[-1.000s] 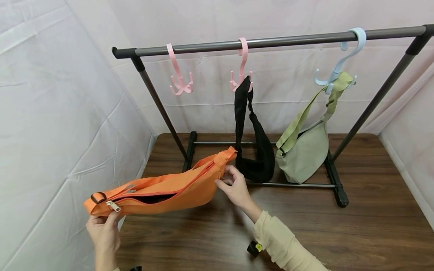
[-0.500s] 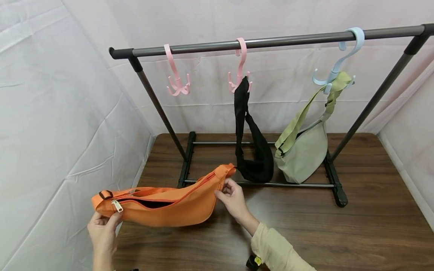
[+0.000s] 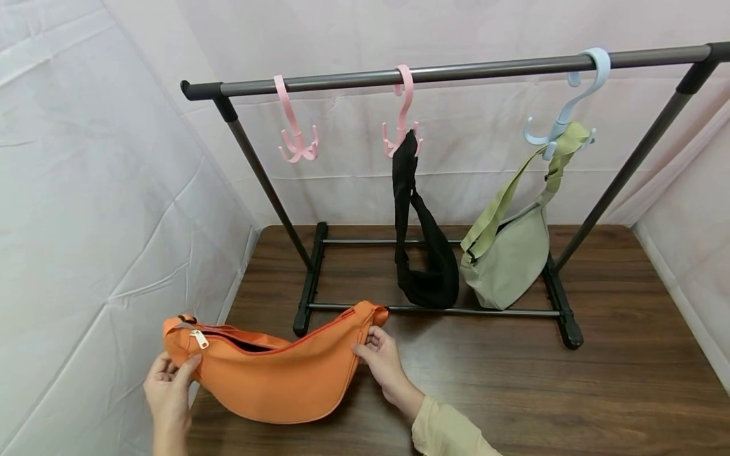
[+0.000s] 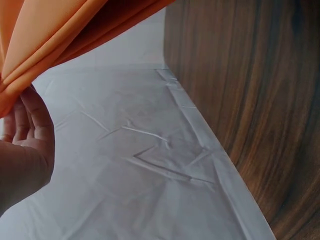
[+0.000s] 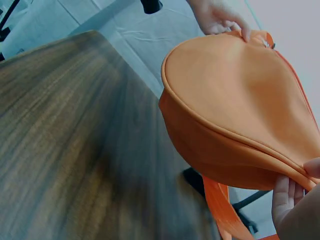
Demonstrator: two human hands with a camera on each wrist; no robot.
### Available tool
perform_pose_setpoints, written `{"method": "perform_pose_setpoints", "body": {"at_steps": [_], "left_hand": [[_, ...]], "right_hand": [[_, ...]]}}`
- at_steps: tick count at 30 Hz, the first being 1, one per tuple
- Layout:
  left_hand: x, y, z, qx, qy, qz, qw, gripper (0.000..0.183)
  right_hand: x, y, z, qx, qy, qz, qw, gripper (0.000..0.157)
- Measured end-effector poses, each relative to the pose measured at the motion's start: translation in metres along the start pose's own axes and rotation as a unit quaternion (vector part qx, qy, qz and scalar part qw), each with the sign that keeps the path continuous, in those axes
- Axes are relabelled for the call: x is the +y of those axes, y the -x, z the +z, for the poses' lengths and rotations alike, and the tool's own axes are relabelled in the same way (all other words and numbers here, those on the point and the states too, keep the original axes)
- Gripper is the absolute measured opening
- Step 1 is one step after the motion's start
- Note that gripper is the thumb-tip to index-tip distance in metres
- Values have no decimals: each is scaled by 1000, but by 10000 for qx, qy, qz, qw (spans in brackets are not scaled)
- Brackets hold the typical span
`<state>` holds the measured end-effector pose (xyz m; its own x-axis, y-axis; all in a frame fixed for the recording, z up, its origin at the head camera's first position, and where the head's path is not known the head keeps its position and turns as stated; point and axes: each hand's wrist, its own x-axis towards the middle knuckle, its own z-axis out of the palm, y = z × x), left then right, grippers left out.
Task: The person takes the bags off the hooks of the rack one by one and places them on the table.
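An orange sling bag point(image 3: 279, 383) is held up by both ends in front of the rack, its zipper partly undone along the top edge. My left hand point(image 3: 171, 392) pinches its left end, thumb just below the metal zipper pull point(image 3: 199, 339). At the opposite end, my right hand point(image 3: 388, 370) pinches the bag's edge between thumb and fingers. In the right wrist view the bag's broad front panel point(image 5: 230, 90) spans between the hands, and an orange strap point(image 5: 222, 207) dangles beneath it. The left wrist view shows folded orange fabric point(image 4: 45, 35) above the curled left fingers.
A dark metal rack point(image 3: 456, 71) stands on the brown wooden table point(image 3: 513, 380). On its bar hang a bare pink hook point(image 3: 298, 126), another pink hook point(image 3: 405, 111) with a black bag point(image 3: 430, 278), and a light blue hook point(image 3: 570, 107) with a green bag point(image 3: 513, 266).
Both hands have brought the orange bag's right end lower and tipped its front panel into view. The bag now hangs lower and more face-on. The hanging bags stay on their hooks.
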<state>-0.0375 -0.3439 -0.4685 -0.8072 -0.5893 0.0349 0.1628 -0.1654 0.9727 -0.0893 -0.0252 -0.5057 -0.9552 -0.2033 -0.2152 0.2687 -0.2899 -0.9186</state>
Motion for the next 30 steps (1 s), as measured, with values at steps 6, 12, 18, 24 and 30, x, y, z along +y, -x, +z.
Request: {"method": "perform_pose_setpoints", "body": {"at_steps": [6, 12, 18, 24, 30], "left_hand": [[-99, -74, -65, 12, -1124, -207, 9934, 36], [-27, -42, 3, 219, -1884, -976, 9770, 16], [-15, -45, 21, 305, -2509, -1165, 9605, 16], [-28, -62, 16, 283, -3084, -1176, 9436, 33], [-42, -71, 14, 274, -3758, -1247, 9178, 47]], "right_hand": [[9, -5, 3, 81, -36, 382, 9992, 23], [24, -16, 6, 149, 26, 649, 9978, 23], [43, -32, 12, 240, -88, 815, 9963, 28], [51, -45, 19, 404, -99, 991, 9942, 17], [54, -57, 21, 631, 48, 1175, 9911, 22]]}}
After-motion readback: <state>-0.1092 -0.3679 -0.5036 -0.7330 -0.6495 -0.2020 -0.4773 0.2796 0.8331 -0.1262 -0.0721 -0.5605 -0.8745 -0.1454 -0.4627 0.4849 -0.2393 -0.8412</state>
